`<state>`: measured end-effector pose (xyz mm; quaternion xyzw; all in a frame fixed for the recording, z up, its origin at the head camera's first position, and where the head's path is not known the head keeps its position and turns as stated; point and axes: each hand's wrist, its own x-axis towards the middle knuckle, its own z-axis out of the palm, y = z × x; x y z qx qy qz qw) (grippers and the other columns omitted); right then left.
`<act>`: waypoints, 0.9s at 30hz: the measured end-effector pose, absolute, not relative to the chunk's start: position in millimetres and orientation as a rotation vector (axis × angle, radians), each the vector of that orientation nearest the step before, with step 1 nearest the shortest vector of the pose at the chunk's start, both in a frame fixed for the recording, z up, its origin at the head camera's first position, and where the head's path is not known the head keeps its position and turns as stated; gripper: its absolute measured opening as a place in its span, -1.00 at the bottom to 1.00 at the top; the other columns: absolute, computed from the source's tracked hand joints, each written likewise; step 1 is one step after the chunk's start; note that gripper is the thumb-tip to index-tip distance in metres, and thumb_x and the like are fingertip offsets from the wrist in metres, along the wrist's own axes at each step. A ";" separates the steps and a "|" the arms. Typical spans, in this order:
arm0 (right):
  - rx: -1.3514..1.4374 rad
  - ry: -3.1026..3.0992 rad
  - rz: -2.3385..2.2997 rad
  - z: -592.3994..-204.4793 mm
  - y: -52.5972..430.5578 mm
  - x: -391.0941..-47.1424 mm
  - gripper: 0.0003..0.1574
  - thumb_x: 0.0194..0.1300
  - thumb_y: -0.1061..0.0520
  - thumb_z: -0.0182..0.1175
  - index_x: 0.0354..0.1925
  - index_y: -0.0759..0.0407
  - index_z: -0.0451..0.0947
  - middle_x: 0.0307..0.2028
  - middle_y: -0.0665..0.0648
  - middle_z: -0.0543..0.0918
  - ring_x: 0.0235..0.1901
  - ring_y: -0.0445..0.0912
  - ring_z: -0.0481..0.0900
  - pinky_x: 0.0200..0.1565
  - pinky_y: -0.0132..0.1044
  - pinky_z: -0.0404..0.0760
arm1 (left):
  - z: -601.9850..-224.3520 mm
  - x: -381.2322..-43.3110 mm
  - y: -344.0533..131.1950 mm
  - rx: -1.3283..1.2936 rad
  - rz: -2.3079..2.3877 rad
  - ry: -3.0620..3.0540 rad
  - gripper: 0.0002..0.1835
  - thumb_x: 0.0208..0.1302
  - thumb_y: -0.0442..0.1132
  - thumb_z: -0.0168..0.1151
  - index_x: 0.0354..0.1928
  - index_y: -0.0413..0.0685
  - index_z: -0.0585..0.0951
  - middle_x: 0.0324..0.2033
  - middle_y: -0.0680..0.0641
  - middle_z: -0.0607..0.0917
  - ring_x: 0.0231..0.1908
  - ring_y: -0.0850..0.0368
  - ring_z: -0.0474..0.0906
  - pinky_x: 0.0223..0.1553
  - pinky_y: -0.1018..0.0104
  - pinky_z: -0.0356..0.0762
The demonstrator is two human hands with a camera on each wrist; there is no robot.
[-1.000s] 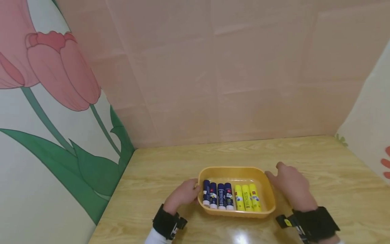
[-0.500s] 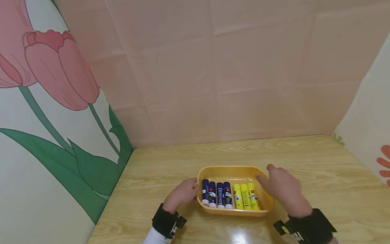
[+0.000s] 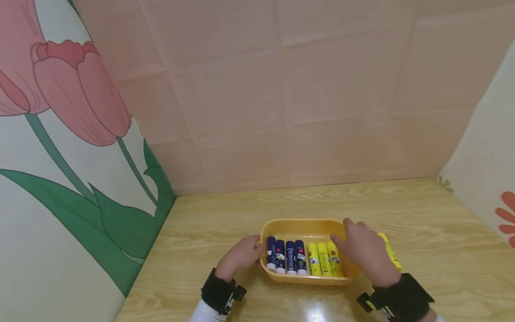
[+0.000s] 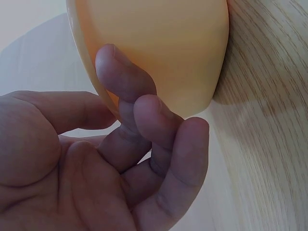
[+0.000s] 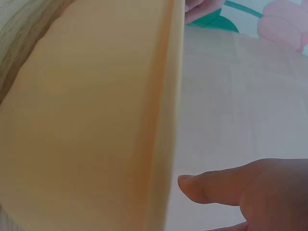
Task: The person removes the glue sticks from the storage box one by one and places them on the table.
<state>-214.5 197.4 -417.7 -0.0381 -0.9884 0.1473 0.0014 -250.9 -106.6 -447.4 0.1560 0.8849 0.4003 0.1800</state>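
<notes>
A yellow-orange plastic basket [image 3: 297,280] stands on the table in the head view. In it lie several navy glue sticks [image 3: 291,258] with white ends, side by side, and to their right three yellow glue sticks [image 3: 324,259]. My left hand [image 3: 241,255] grips the basket's left rim, thumb over the edge and curled fingers [image 4: 190,149] against the outer wall. Above the basket's right end is my right hand [image 3: 364,252], thumb stretched toward the yellow sticks; the right wrist view shows that thumb [image 5: 216,185] apart from the rim, pinching nothing.
Partly hidden behind the right hand, a yellow printed piece [image 3: 391,252] lies on the wood-grain table [image 3: 225,210]. A beige sheet [image 3: 281,89] covers the wall at the back. The left wall [image 3: 24,223] carries painted tulips.
My right hand has moved left from beside the basket to over its right end, which uncovers the yellow printed piece on the table. My left hand keeps its grip on the rim.
</notes>
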 end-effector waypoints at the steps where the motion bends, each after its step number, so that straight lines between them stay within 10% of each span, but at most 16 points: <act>1: -0.113 -3.107 0.463 -417.7 196.1 -214.5 -0.15 0.31 -0.18 0.29 0.18 0.50 0.36 -0.19 0.47 0.58 -0.35 0.13 0.54 -0.45 -0.03 0.59 | -448.1 -251.1 -106.6 0.437 1.129 2.502 -0.66 0.53 -0.26 -0.05 0.16 -0.33 0.51 -0.41 -0.10 0.62 -0.40 -0.06 0.62 -0.41 0.21 0.50; 27: -0.139 -3.232 0.534 -437.3 172.1 -230.7 -0.38 0.27 0.08 0.35 0.13 0.43 0.41 -0.37 0.21 0.54 -0.48 0.01 0.46 -0.48 -0.23 0.43 | -451.9 -253.5 -107.7 0.432 1.121 2.518 -0.69 0.53 -0.23 -0.04 0.08 -0.31 0.54 -0.47 -0.05 0.61 -0.42 -0.06 0.61 -0.41 0.23 0.48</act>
